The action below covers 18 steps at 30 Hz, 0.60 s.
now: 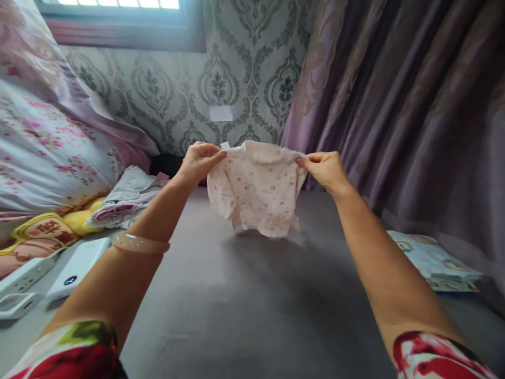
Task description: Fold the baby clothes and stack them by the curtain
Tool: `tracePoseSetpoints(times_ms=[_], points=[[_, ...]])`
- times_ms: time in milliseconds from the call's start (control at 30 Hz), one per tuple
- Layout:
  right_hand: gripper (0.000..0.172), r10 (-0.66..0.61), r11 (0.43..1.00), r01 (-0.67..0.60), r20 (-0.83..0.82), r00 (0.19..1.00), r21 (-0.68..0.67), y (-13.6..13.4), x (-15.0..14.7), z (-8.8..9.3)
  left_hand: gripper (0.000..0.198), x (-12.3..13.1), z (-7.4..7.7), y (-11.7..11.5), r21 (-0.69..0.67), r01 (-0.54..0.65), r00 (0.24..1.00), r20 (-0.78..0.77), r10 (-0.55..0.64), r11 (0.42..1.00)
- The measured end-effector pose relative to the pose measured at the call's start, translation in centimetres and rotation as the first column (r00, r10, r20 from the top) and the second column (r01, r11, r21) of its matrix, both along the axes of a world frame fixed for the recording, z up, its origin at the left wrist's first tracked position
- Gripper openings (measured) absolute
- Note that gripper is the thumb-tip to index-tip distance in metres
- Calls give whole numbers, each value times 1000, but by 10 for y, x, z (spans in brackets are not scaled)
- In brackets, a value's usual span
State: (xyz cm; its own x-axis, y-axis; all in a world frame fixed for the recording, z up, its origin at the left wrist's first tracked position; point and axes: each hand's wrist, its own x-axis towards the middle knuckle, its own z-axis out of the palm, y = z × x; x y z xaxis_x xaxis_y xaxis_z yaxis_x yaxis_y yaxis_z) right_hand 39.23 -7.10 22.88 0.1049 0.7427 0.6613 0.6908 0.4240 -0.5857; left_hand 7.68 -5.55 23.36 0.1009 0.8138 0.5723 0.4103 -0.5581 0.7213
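Between my two hands hangs a small pale pink baby shirt [262, 189] with a scattered little print, its neckline at the top and its sleeves dangling at the sides. My left hand [200, 160] pinches one shoulder, close to a small white tag [224, 146]. The other shoulder is gripped by the thumb and fingers of my right hand [325, 167]. The shirt is spread wide and held up above the grey sheet [252, 305], with its lower hem near the surface.
On the left are a folded stack of clothes [128, 195], a yellow cushion [47, 229], a white power bank [81, 267] and a power strip [26, 279]. Folded printed cloth [432, 258] lies on the right. Purple curtains [379, 105] hang beside the patterned wall [165, 89].
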Motion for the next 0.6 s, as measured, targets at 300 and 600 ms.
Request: tracePoseSetpoints(times_ms=[300, 600], points=[[50, -60, 997, 60, 4, 998, -42, 10, 3, -11, 26, 4, -5, 6, -122, 29, 990, 144, -11, 992], [56, -53, 998, 53, 17, 998, 41, 4, -7, -10, 15, 3, -16, 17, -25, 81, 968, 242, -72, 996]])
